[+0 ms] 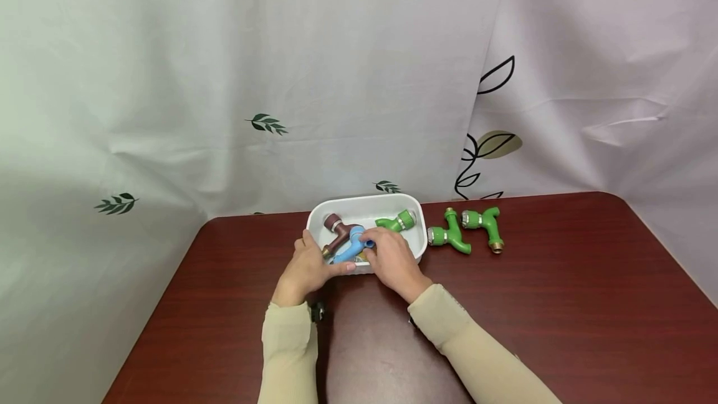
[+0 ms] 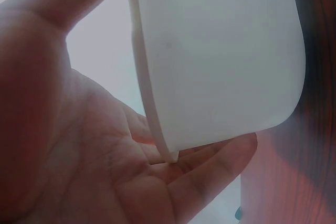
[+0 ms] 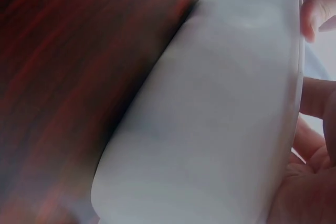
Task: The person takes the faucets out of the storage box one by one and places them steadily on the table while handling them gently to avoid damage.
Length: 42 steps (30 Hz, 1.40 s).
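Note:
A white plastic basin stands on the table, holding several plastic faucets. My left hand grips its near left corner, thumb over the front rim and fingers along the outer side wall; the left wrist view shows those fingers against the wall. Inside the basin, my right hand pinches a blue faucet at its right end, fingertips partly hidden. Beneath the blue faucet a bit of yellow shows. To its left lies a brown faucet with a brass thread, and at the back right a green faucet.
Right of the basin, two green faucets with brass threads lie on the dark red table: one green faucet close to the basin wall, another green faucet farther right. A pale printed curtain hangs behind the table's back edge.

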{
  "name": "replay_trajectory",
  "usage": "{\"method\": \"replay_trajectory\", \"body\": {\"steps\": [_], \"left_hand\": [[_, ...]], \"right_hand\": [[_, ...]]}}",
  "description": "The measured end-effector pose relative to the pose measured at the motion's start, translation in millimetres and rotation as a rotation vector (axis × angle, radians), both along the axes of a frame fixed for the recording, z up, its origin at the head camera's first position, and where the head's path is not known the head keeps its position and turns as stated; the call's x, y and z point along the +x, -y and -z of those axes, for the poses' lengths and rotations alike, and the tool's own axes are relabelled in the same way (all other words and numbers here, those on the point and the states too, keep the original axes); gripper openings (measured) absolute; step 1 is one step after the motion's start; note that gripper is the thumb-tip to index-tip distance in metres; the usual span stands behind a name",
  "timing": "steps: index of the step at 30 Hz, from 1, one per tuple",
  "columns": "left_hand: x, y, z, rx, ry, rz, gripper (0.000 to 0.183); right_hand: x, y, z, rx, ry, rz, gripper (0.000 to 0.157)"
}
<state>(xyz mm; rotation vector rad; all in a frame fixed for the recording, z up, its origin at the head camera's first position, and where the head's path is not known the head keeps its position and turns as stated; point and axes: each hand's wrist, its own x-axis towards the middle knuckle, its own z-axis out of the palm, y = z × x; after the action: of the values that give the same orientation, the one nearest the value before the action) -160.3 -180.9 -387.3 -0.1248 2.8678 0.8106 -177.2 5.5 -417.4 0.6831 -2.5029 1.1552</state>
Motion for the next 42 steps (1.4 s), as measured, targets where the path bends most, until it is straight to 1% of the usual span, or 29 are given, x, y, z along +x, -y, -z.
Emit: {"method": "replay_trajectory", "body": {"steps": [9, 17, 22, 31, 35, 42], "left_hand": [[0.0, 0.4, -1.1, -0.007, -0.003, 0.008, 0.131], [0.0, -0.1, -1.8, 0.001, -0.007, 0.000, 0.131], [0.6, -1.1, -1.8, 0.008, 0.003, -0.008, 0.131], [0.8, 0.3, -1.7, 0.002, -0.002, -0.007, 0.130], [0.4, 0.3, -1.5, 0.004, -0.001, -0.003, 0.130], [0.0, 1.2, -1.4, -0.001, -0.001, 0.003, 0.129]], "right_hand": [[0.0, -0.7, -1.7, 0.036, 0.050, 0.081, 0.017], [-1.6, -0.7, -0.9, 0.013, 0.048, 0.092, 0.015], [-0.6, -1.6, -0.4, 0.021, 0.042, 0.111, 0.013], [-1.6, -2.1, 2.3, -0.026, 0.018, 0.185, 0.013], [-2.7, -2.6, 2.7, -0.040, 0.029, 0.188, 0.011], [-2.8, -4.1, 2.7, -0.076, 0.006, 0.190, 0.009]]}}
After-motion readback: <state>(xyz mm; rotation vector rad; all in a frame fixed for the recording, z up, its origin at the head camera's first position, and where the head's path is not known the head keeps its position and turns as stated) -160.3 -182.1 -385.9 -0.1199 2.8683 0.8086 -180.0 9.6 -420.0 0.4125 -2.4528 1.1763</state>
